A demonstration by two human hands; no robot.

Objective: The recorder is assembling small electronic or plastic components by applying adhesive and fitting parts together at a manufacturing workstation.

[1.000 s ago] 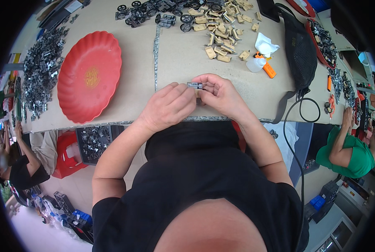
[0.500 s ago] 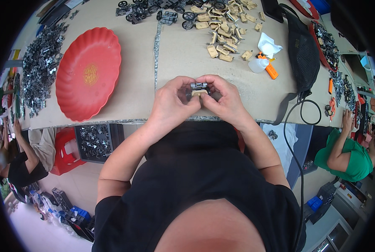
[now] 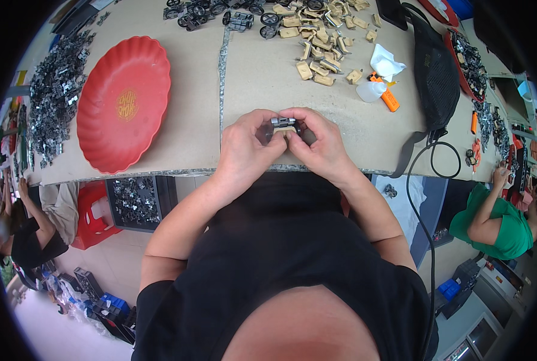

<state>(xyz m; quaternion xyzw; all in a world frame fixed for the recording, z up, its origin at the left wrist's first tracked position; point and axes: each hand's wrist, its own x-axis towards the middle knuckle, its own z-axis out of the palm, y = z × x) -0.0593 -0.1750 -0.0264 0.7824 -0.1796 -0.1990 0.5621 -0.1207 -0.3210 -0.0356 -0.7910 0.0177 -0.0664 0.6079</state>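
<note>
Just above the table's near edge, my left hand [image 3: 247, 141] and my right hand [image 3: 319, 141] meet around a small dark grey wheeled piece [image 3: 283, 122]. A beige part [image 3: 285, 130] shows against its near side, where both thumbs press. Fingers of each hand curl round the piece's ends and hide most of its wheels. Farther up the table lie loose beige parts [image 3: 324, 80] with metal bits on them. Beside those are several similar dark wheeled pieces [image 3: 240, 21].
A red scalloped plate [image 3: 154, 105] rests at left, near a heap of small dark metal parts [image 3: 55, 99]. To the right are a small white bottle [image 3: 370, 91], an orange tool [image 3: 390, 100], white tissue [image 3: 386, 63], a black bag [image 3: 434, 78] and a cable [image 3: 419, 216]. Co-workers sit on both sides.
The held piece has tilted slightly, with less of its beige part showing. My thumbs have shifted a little against it. Both hands keep their place.
</note>
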